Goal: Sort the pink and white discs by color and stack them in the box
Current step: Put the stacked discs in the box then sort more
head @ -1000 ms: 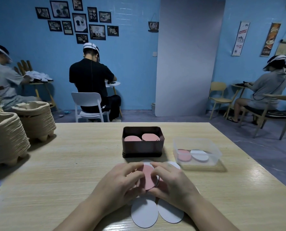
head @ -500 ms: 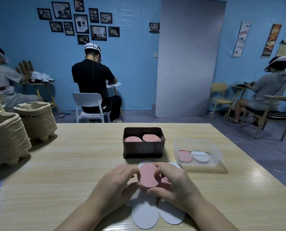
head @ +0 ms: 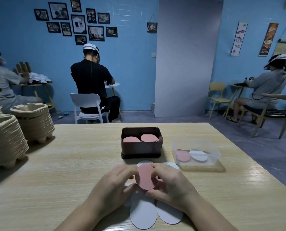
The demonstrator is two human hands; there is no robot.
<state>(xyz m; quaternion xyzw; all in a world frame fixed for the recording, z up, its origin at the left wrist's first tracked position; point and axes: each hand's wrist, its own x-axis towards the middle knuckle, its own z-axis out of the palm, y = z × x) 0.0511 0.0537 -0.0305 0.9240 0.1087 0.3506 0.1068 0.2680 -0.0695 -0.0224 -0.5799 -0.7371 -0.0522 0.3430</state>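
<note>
Lifted higher than a second ago, the round pink disc (head: pixel 145 177) tilts between left hand (head: pixel 112 185) and right hand (head: pixel 170 184), both pinching its rim. White round discs (head: pixel 143 214) lie beneath on the wooden table (head: pixel 72 172); the dark rectangular box (head: pixel 141 150) holding pink stacks (head: pixel 149 138) sits just beyond.

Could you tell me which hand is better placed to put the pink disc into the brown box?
Probably the right hand: its fingers and thumb span the pink disc, while the left hand pinches only one edge.
</note>
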